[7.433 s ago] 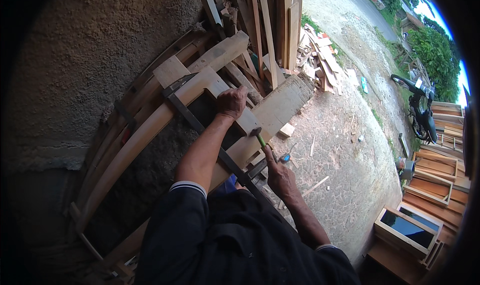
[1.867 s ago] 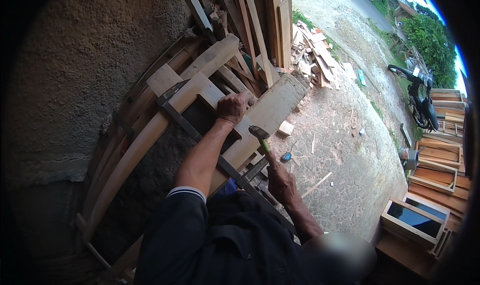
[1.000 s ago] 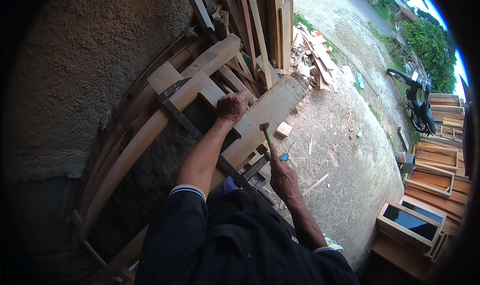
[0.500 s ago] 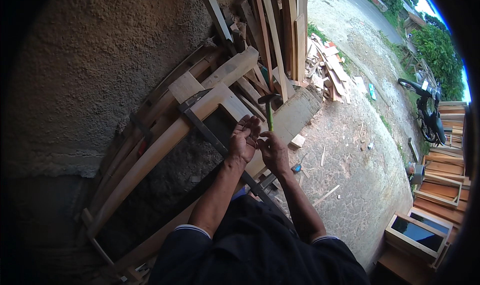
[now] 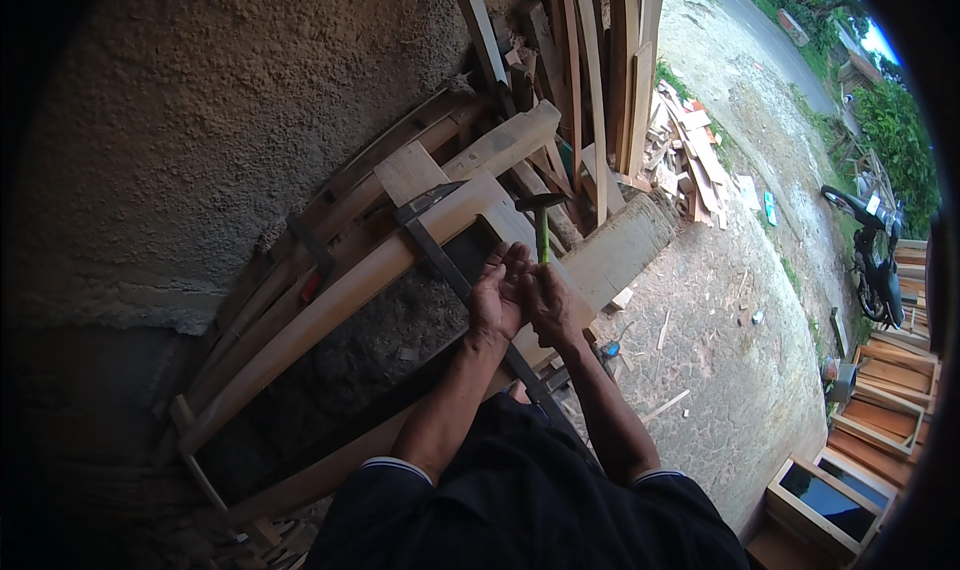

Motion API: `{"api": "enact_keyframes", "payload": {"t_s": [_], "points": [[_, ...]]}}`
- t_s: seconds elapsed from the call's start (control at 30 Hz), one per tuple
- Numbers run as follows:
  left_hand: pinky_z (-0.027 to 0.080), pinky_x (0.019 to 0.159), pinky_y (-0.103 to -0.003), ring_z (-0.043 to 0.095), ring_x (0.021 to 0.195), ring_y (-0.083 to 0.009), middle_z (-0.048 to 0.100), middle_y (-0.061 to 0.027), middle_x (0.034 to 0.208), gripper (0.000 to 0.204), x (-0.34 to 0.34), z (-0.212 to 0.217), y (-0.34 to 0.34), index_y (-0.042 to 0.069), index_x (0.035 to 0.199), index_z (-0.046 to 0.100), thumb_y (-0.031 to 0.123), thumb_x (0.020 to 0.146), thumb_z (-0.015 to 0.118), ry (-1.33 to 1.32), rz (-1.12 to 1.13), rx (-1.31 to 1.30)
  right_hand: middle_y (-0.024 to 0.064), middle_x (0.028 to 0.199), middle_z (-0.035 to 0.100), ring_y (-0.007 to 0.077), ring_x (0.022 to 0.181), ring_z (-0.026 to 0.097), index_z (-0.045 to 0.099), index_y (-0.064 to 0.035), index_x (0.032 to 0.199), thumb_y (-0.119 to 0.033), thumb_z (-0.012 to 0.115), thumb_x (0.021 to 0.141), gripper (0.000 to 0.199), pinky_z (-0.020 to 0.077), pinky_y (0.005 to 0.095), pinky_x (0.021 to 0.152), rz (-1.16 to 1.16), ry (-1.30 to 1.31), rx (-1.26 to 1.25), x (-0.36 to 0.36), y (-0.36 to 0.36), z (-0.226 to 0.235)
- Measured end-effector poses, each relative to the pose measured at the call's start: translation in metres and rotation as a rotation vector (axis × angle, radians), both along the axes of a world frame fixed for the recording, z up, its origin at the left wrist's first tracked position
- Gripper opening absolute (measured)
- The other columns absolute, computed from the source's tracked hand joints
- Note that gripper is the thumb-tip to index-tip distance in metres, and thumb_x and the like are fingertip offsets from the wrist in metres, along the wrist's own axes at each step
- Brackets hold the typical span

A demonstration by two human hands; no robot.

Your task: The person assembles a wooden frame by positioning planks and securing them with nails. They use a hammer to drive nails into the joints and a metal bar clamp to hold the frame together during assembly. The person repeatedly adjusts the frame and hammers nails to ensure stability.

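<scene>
Below and left of the fingers, the curved pale-wooden frame looks joined, its long dark-metal clamp not yet off, while the right hand wraps tightly round a green-handled, dark-headed hammer and the left hand half-curls beside it, contents unclear.

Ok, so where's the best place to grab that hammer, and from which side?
Probably low on the hammer, by its green handle, from the wearer's side. The slim handle points back toward the body, while the dark head sits crosswise at the far end. The right grip is closed around that lower part.
</scene>
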State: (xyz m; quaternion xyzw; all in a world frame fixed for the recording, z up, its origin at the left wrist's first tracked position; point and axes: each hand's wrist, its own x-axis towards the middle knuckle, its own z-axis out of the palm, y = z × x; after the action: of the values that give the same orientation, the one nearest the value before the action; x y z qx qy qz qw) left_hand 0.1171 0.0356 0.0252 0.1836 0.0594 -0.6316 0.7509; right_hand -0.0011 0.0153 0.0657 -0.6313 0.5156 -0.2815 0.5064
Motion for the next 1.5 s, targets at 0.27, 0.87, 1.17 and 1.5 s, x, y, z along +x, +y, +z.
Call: {"api": "enact_keyframes", "payload": {"t_s": [0.27, 0.87, 1.17, 1.5], "points": [[0.059, 0.083, -0.033, 0.07, 0.085, -0.0199, 0.071, -0.0097, 0.093, 0.029, 0.019, -0.012, 0.006, 0.003, 0.113, 0.066, 0.026, 0.107, 0.049, -0.014, -0.096, 0.114, -0.0017, 0.081, 0.057, 0.007, 0.064, 0.053, 0.056, -0.0112, 0.104, -0.029, 0.056, 0.105, 0.018, 0.0433, 0.0232, 0.055, -0.074, -0.524, 0.304, 0.016, -0.017, -0.024], [0.056, 0.072, -0.036, 0.072, 0.08, -0.0218, 0.075, -0.0103, 0.087, 0.011, 0.054, 0.038, -0.027, 0.001, 0.099, 0.068, 0.011, 0.097, 0.063, -1.9, -0.26, 0.221, 0.0202, 0.101, 0.065, 0.0369, 0.096, 0.065, 0.06, -0.0063, 0.116, -0.023, 0.057, 0.101, 0.022, 0.0508, 0.0445, 0.084, 0.084, 0.092, -0.102, 0.029, -0.054, -0.007], [0.055, 0.074, -0.038, 0.072, 0.083, -0.0255, 0.073, -0.012, 0.091, 0.014, 0.102, -0.008, -0.093, 0.004, 0.099, 0.069, 0.017, 0.097, 0.063, -1.771, -0.041, 0.25, 0.0185, 0.103, 0.068, 0.0334, 0.098, 0.067, 0.06, -0.0115, 0.13, -0.018, 0.059, 0.1, 0.031, 0.0512, 0.0421, 0.086, 0.007, 0.018, -0.175, 0.013, -0.057, -0.034], [0.055, 0.08, -0.039, 0.069, 0.094, -0.0294, 0.069, -0.0086, 0.104, 0.017, 0.098, -0.015, -0.105, 0.01, 0.101, 0.074, 0.025, 0.096, 0.066, -2.063, -0.041, 0.31, 0.0112, 0.094, 0.06, 0.0232, 0.089, 0.059, 0.06, -0.0132, 0.131, -0.017, 0.06, 0.099, 0.033, 0.0484, 0.0376, 0.082, -0.045, -0.038, -0.083, 0.008, -0.059, -0.047]]}}
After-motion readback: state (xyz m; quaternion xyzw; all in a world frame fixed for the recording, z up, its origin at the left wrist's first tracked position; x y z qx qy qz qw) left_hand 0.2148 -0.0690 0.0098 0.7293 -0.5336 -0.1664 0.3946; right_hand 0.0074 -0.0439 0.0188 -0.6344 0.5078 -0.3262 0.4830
